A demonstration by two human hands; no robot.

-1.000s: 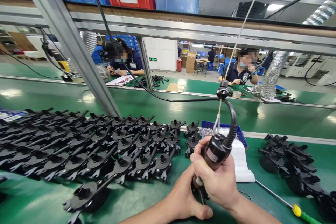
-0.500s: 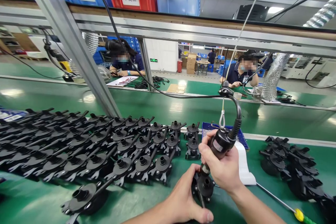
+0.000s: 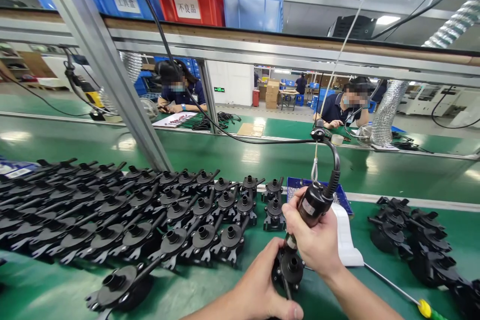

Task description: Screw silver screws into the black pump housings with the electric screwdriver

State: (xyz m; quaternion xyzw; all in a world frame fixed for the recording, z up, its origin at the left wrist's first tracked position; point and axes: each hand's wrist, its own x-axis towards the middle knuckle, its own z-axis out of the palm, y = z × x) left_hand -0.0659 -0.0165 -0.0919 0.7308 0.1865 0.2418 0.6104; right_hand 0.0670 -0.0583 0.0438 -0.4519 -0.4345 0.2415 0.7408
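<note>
My right hand [image 3: 318, 240] is wrapped round a black electric screwdriver [image 3: 313, 205], held upright with its cable curving off the top. The tool's lower end comes down onto a black plastic housing [image 3: 291, 266]; its tip is hidden. Gripping that housing from the left is my left hand [image 3: 262, 280], thumb along the near side. A round collar and a spout-like arm show on the housing. Behind the screwdriver sits a blue tray [image 3: 339, 194] of small metal screws. Another black housing [image 3: 120, 285] lies by itself at the front left.
Rows of similar black housings [image 3: 135, 232] cover the left of the green bench, and more housings [image 3: 423, 240] lie at right. A white curved holder [image 3: 347, 240] and a yellow-green-handled screwdriver [image 3: 423, 307] are near my right arm. Two people sit across the bench beyond a metal post [image 3: 101, 65].
The view has tilted up slightly. Both hands keep the same grip, with the screwdriver on the housing; otherwise little differs.
</note>
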